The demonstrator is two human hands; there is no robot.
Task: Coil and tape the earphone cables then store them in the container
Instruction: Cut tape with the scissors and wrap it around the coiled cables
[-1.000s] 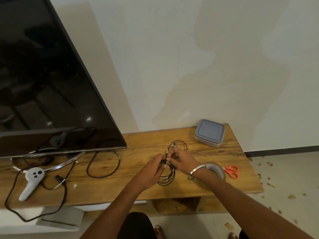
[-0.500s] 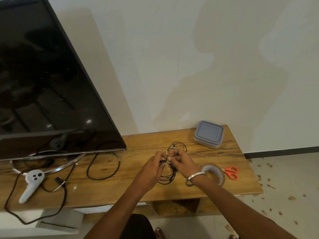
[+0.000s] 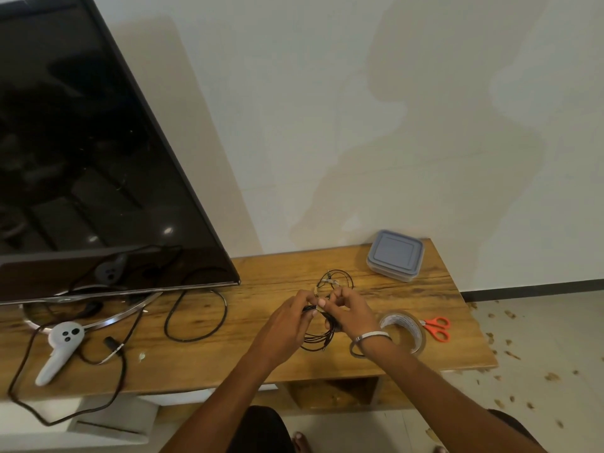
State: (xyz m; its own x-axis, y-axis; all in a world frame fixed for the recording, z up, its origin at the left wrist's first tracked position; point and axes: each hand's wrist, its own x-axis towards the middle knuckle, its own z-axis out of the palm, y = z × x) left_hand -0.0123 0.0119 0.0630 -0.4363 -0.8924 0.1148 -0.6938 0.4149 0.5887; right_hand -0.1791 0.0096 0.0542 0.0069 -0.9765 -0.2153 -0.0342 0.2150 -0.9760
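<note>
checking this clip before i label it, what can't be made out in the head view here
- Whether tape is already round the earphone coil: left hand and right hand cover the spot.
- What the fingertips pinch: too small.
- Contents of the container: its grey lid is on.
- Near side of the tape roll: behind the right wrist.
- TV: cut off by the left and top edges.

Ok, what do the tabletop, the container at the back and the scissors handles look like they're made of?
Tabletop: wood or a wood-look surface, going by the brown grain streaks; the low sheen suggests a sealed finish.
Container: looks like plastic, with a matte grey-blue lid that has a moulded raised panel and a paler base.
Scissors: smooth bright orange handles, probably plastic; the blades are hidden behind the tape roll.
</note>
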